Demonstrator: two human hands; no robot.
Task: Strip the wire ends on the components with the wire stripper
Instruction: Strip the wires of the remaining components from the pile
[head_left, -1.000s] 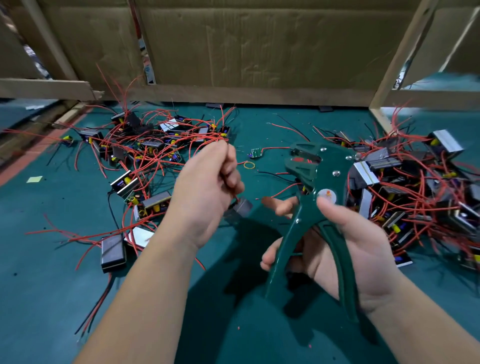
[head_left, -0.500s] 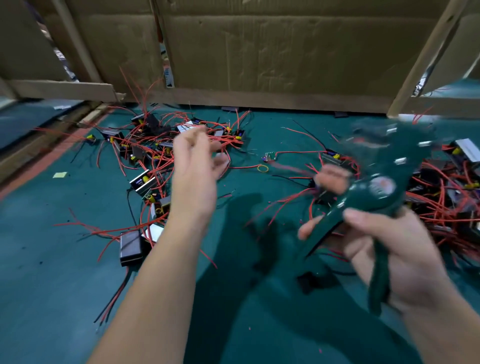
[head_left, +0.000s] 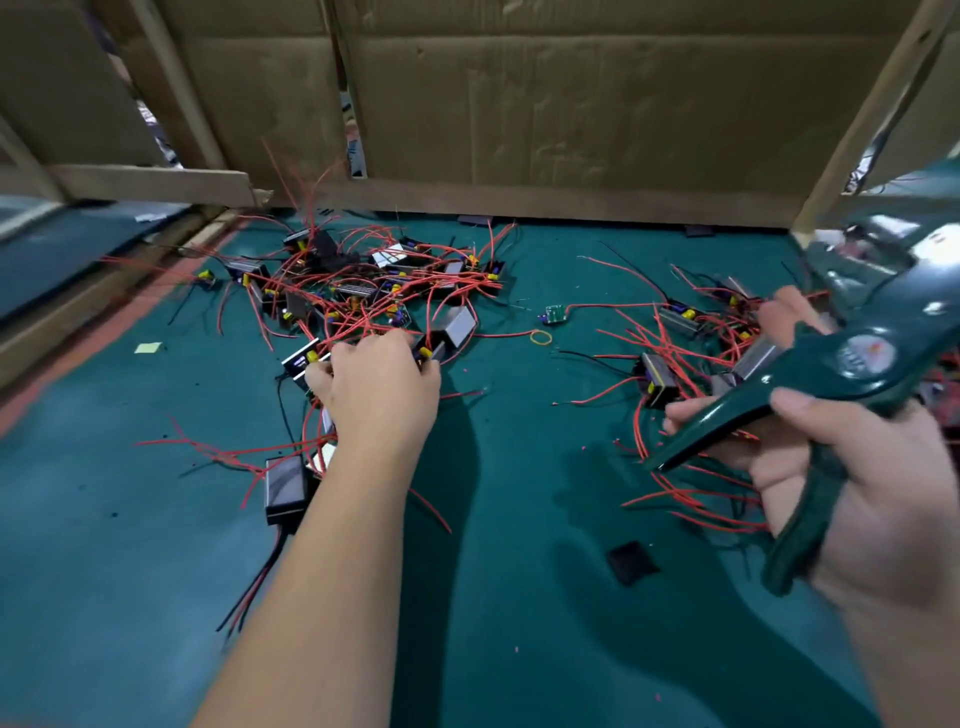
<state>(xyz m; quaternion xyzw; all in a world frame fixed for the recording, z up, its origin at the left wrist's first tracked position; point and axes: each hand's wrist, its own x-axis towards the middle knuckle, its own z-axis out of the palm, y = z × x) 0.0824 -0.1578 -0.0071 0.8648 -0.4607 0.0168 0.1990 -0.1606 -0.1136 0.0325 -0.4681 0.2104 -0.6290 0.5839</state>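
A tangled pile of small black components with red wires (head_left: 363, 291) lies at the left of the green mat (head_left: 519, 571). My left hand (head_left: 376, 387) reaches down into the near edge of this pile, its fingertips among the wires and boxes; whether it holds one is hidden. A second pile of components (head_left: 691, 332) lies at the right. My right hand (head_left: 857, 483) grips the handles of the dark green wire stripper (head_left: 831, 364), raised above the right pile with its blurred head pointing to the upper right.
Cardboard walls and wooden slats (head_left: 519, 197) close off the back of the mat. A loose black box component (head_left: 284, 488) lies near my left forearm. A small green circuit board (head_left: 556, 313), a yellow rubber band (head_left: 540, 338) and a black scrap (head_left: 631, 561) lie between the piles.
My left hand has dropped from mid-air into the left pile. My right hand has carried the wire stripper further to the right and upward.
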